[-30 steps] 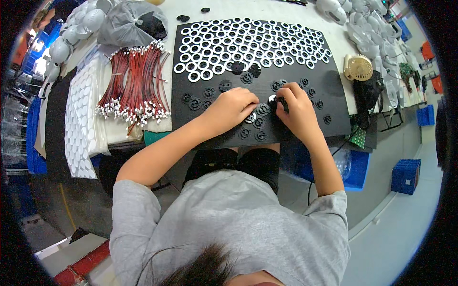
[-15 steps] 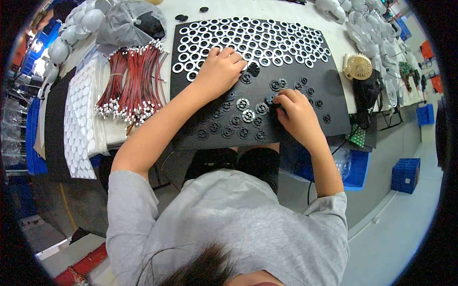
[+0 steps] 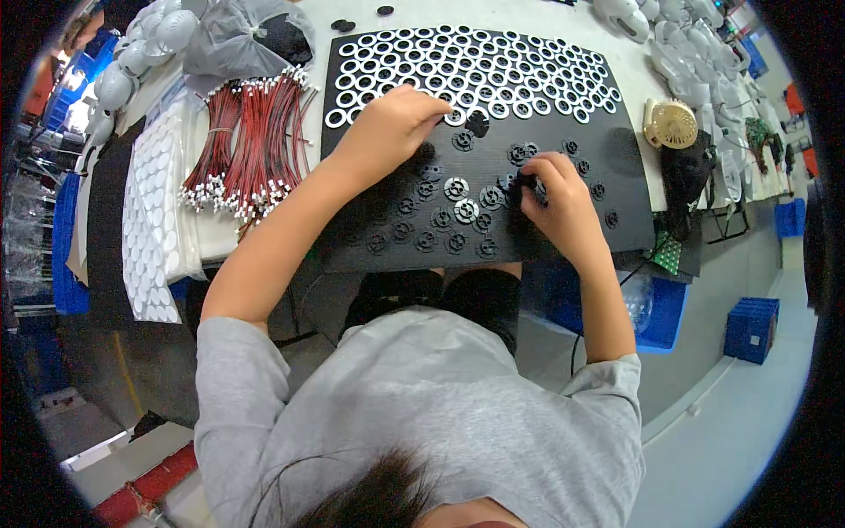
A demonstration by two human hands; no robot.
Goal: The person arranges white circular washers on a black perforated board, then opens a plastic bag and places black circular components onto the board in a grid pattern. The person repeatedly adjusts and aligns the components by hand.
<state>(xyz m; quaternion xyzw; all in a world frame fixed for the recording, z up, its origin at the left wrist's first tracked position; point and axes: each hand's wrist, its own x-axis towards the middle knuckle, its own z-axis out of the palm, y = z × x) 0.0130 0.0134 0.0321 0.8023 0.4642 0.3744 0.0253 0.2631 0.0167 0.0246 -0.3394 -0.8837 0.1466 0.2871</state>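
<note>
My left hand (image 3: pixel 394 128) is over the lower edge of the rows of white rings with black centres (image 3: pixel 498 111). Its fingertips are pinched together beside one ring; whatever lies between them is hidden. Lower and to the right, my right hand (image 3: pixel 558 195) curls its fingers on a small black round plastic part (image 3: pixel 526 179). Several similar black slotted discs (image 3: pixel 457 243) lie loose between and below my hands, and a few silvery discs (image 3: pixel 466 210) sit among them. A plain black piece (image 3: pixel 477 123) rests just right of my left fingertips.
A black board (image 3: pixel 616 207) bears the rings and discs. On the left are bundled red and black wires (image 3: pixel 264 132), a sheet of white round stickers (image 3: pixel 150 229) and a grey plastic bag (image 3: pixel 233 40). To the right are a gold fan (image 3: pixel 672 124) and white shells (image 3: pixel 687 66).
My left hand's fingers have drawn from a spread over the rings into a pinch. My right hand has shifted slightly right and curled more. The whole view has shifted a little.
</note>
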